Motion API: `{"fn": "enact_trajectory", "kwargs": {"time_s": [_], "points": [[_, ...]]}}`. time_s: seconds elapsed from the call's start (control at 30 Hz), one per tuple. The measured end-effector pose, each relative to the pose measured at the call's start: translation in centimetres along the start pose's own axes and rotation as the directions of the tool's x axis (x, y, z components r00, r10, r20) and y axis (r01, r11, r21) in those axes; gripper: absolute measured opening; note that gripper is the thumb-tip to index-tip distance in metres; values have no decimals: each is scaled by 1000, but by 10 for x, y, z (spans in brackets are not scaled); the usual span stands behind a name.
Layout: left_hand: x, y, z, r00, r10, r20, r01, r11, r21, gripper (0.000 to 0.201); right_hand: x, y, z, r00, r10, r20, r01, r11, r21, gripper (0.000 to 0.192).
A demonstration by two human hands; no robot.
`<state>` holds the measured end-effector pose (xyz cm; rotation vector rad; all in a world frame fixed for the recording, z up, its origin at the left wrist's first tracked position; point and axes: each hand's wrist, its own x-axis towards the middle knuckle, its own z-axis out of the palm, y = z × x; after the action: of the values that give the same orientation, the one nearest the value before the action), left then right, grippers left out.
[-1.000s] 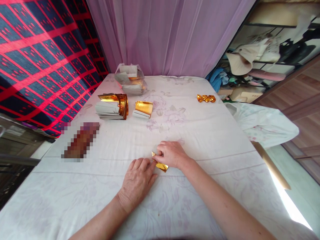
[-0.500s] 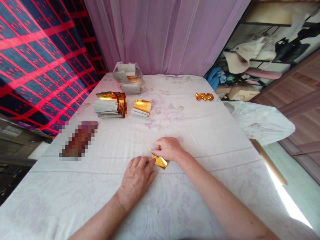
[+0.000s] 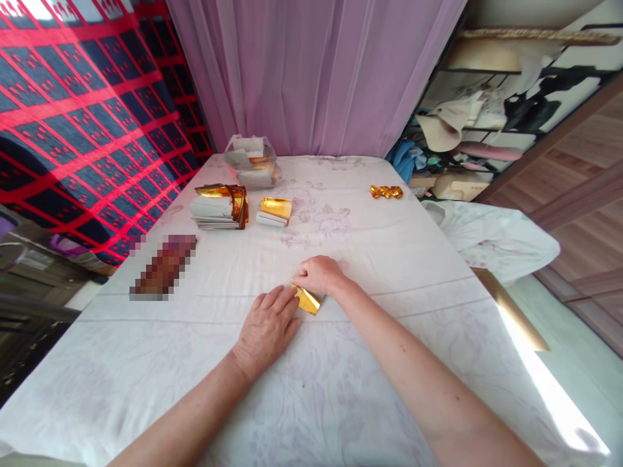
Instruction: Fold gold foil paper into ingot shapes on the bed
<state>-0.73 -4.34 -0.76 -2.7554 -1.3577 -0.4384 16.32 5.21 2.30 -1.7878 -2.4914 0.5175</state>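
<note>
A small piece of gold foil paper (image 3: 308, 301) lies on the flowered tablecloth (image 3: 379, 383), partly covered by both hands. My left hand (image 3: 267, 323) rests flat on the cloth, fingers stretched out, its fingertips touching the paper's left edge. My right hand (image 3: 322, 275) is curled closed over the paper's upper edge, thumb and bent fingers pressed at its upper left corner. What lies under those fingers is hidden. Farther off sit a short stack of gold foil sheets (image 3: 276, 208) and a thicker folded bundle of them (image 3: 220, 209).
A clear plastic bag (image 3: 252, 162) of similar sheets stands at the back. Three folded gold pieces (image 3: 386, 192) sit in a row at the far right. A blurred-out reddish object (image 3: 164, 267) lies at left. Beyond the right edge are a white bag (image 3: 506, 240) and shelves.
The camera view has shifted slightly. My right hand still grips the paper's upper edge and my left hand still lies against its left side; the paper has hardly changed.
</note>
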Motion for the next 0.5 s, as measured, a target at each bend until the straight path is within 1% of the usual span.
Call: {"fn": "enact_trajectory", "kwargs": {"time_s": [0.1, 0.13, 0.2, 0.23, 0.3, 0.37, 0.43, 0.5], "points": [[0, -2, 2, 1000, 4, 6, -4, 1000, 3, 34, -2, 11, 5, 996, -73, -48, 79, 988, 132, 29], [0, -2, 2, 1000, -2, 11, 2, 1000, 1, 34, -4, 15, 7, 990, -107, -95, 123, 974, 190, 27], [0, -2, 0, 1000, -14, 13, 13, 1000, 4, 34, -13, 24, 13, 960, -148, -236, 217, 929, 299, 16], [1, -2, -1, 1000, -17, 8, 17, 1000, 7, 34, -19, 28, 16, 938, -150, -313, 253, 912, 321, 18], [3, -2, -3, 1000, -18, 4, 18, 1000, 11, 33, -34, 33, 21, 890, -181, -418, 321, 901, 293, 22], [6, -2, -5, 1000, -22, 9, 21, 1000, 11, 32, -50, 36, 24, 850, -229, -475, 369, 902, 226, 23], [10, -2, -7, 999, -27, 21, 26, 1000, 7, 30, -64, 37, 26, 831, -299, -469, 418, 893, 170, 21], [14, -1, -8, 999, -31, 28, 31, 1000, -1, 28, -73, 38, 27, 822, -351, -448, 446, 887, 122, 19]]}}
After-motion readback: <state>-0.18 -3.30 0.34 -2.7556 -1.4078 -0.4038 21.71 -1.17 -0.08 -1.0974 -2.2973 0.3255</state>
